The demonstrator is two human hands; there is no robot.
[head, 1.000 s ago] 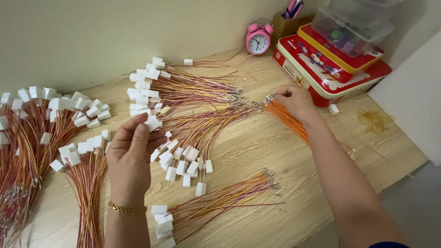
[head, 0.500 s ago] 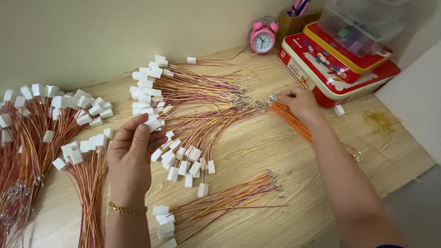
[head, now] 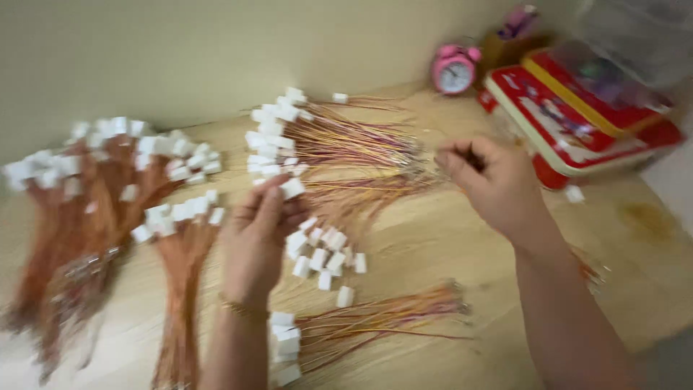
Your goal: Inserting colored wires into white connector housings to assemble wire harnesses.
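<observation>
The frame is blurred by motion. My left hand (head: 254,242) pinches a small white connector (head: 292,189) at the end of a thin wire harness (head: 361,186), above the wooden table (head: 433,245). The harness wires run right toward my right hand (head: 494,184), whose thumb and fingers are closed on what look like the wires' far ends. Between and behind my hands lie bundles of red and yellow wires with white connectors (head: 325,141). Loose white connectors (head: 325,256) lie just right of my left hand.
Large orange wire bundles (head: 86,209) fill the left of the table, and another (head: 180,289) lies beside my left wrist. One bundle (head: 361,328) lies in front. A pink alarm clock (head: 453,71) and red tins (head: 577,123) stand at the back right. Orange wires (head: 588,269) show beside my right forearm.
My right hand has lifted off the orange bundle and moved left toward the middle. The camera has swung, so the view is blurred. My left hand stays closed on the white connector.
</observation>
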